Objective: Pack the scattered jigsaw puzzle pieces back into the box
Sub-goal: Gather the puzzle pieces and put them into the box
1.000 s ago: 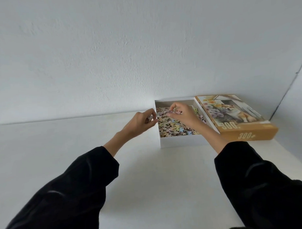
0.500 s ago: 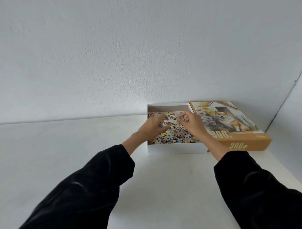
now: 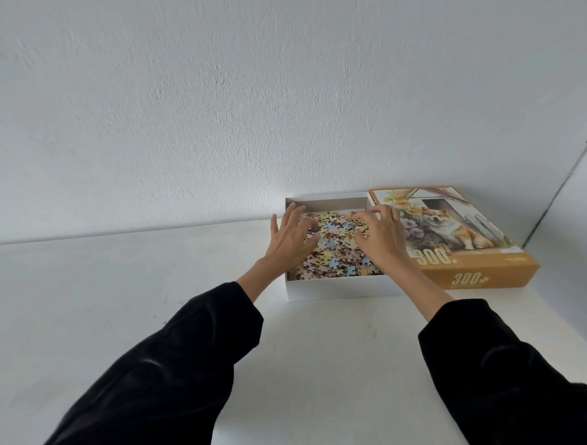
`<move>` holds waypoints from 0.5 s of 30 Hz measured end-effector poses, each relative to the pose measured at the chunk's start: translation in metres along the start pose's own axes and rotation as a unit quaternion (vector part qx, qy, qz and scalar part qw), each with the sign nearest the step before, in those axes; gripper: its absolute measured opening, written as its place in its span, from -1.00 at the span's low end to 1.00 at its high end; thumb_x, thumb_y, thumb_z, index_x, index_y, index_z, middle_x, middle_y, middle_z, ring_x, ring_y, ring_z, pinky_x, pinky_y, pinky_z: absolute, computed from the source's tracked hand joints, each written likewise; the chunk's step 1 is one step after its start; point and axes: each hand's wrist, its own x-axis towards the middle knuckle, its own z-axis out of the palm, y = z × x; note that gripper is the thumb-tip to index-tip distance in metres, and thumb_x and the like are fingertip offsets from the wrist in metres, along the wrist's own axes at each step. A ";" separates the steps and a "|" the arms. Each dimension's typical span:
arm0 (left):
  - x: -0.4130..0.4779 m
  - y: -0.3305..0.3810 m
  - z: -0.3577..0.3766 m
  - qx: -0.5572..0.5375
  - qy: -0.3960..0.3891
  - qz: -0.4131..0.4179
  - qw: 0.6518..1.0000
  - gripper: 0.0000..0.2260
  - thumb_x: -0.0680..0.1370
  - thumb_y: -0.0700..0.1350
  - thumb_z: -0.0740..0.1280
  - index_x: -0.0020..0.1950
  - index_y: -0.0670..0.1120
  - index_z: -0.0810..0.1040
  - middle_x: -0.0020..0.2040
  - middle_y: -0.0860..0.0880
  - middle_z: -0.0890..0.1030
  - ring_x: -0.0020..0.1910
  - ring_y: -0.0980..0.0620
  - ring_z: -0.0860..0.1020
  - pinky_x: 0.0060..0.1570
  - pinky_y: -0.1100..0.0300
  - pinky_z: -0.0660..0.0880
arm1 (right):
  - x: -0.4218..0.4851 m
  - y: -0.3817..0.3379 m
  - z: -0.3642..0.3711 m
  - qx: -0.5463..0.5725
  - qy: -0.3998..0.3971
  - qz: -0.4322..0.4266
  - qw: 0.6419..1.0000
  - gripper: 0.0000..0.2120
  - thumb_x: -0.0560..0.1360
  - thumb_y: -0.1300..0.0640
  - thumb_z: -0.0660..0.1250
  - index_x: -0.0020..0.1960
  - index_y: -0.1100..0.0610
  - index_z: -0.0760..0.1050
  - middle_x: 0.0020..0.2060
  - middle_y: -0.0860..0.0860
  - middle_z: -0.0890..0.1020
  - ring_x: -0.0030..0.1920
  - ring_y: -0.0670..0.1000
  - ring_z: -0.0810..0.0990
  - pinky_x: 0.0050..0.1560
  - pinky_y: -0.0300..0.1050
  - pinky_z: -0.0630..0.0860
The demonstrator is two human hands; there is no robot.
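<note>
Both hands sit over the open box (image 3: 337, 289): left hand (image 3: 291, 240) with fingers spread wide, palm down on the puzzle pieces (image 3: 336, 250) near the box's left wall; right hand (image 3: 380, 236) likewise splayed, fingertips resting on the pile toward the right wall. Neither grips anything; both are released and flat. Judgement: the spread posture serves to press and level the heap so it sits below the rim for closing. Pieces fill the box floor in a loose multicoloured layer. No stray pieces visible on the counter (image 3: 323, 354). Lid (image 3: 469, 249) lies picture-up just beside the box on the right, touching or nearly so, within easy reach for fitting on.
</note>
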 end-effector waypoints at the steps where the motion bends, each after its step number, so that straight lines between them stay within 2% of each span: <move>1: 0.002 -0.001 -0.001 0.000 -0.005 -0.003 1.000 -0.73 0.59 0.01 0.17 0.23 -0.06 0.46 0.48 -0.13 0.16 0.51 -0.08 -0.04 0.40 -0.22 -0.17 | 0.000 0.000 0.000 -0.011 -0.019 0.013 1.000 -0.64 0.46 0.11 0.30 0.25 0.06 0.46 0.19 0.14 0.40 0.27 0.16 0.28 0.21 0.04 0.32; 6: 0.004 -0.001 0.001 -0.007 -0.041 -0.047 0.998 -0.73 0.59 -0.03 0.17 0.24 -0.09 0.45 0.50 -0.18 0.07 0.51 -0.12 -0.10 0.40 -0.25 -0.13 | 0.000 0.001 0.002 -0.090 -0.091 0.034 0.991 -0.55 0.48 0.01 0.25 0.36 0.04 0.34 0.35 0.18 0.28 0.39 0.20 0.15 0.35 0.07 0.17; 9: 0.002 -0.001 0.003 0.042 -0.060 -0.050 0.996 -0.70 0.57 -0.05 0.17 0.27 -0.11 0.40 0.52 -0.18 -0.02 0.51 -0.14 -0.15 0.39 -0.26 -0.14 | 0.000 0.001 0.005 -0.116 -0.102 0.050 0.987 -0.56 0.49 -0.02 0.22 0.36 0.04 0.34 0.40 0.19 0.22 0.42 0.20 0.10 0.38 0.13 0.14; 15: 0.002 -0.002 0.002 0.117 -0.090 -0.046 0.988 -0.63 0.58 0.06 0.15 0.32 -0.10 0.36 0.53 -0.18 -0.13 0.50 -0.14 -0.22 0.40 -0.26 -0.14 | 0.000 0.000 0.007 -0.131 -0.108 0.051 0.984 -0.57 0.50 -0.03 0.20 0.34 0.03 0.35 0.44 0.16 0.18 0.44 0.21 0.07 0.41 0.19 0.08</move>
